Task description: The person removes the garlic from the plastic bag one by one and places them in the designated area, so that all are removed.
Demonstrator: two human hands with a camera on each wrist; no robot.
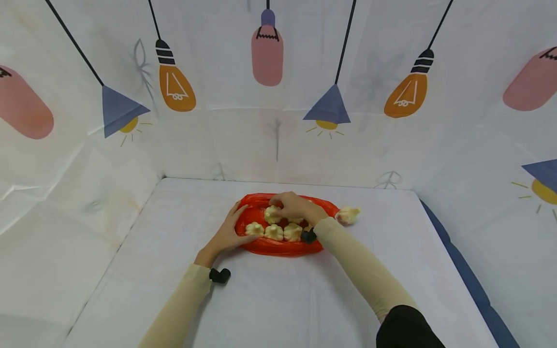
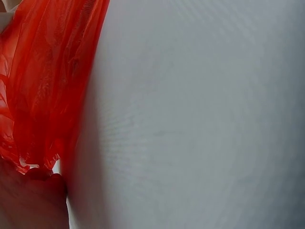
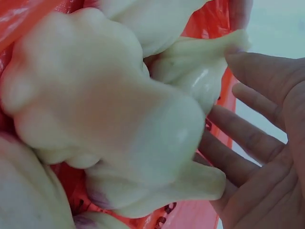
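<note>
Two arms in tan sleeves reach out over the white desk. Near the middle of the desk, a bit toward its far edge, lies a red plastic bag with white garlic bulbs on it. Three bulbs sit in a row at the near side of the bag: one garlic bulb is just beside the left fingers.

The left hand lies at the left end of the bag. Its fingers are spread and fairly straight, and they press on the red plastic to hold it down. The left wrist view shows only the crinkly red bag beside the bare desk.

The right hand is over the far side of the bag. Its fingers curl down onto the top garlic bulb; the right wrist view shows the fingers lying close against the pale bulbs.

One more bulb, the loose garlic bulb, lies on the desk just past the right end of the bag.

It looks like the step in hand is moving bulbs at the bag. The next move likely needs a firm but soft pinch, while the left hand keeps the thin bag from sliding.
</note>
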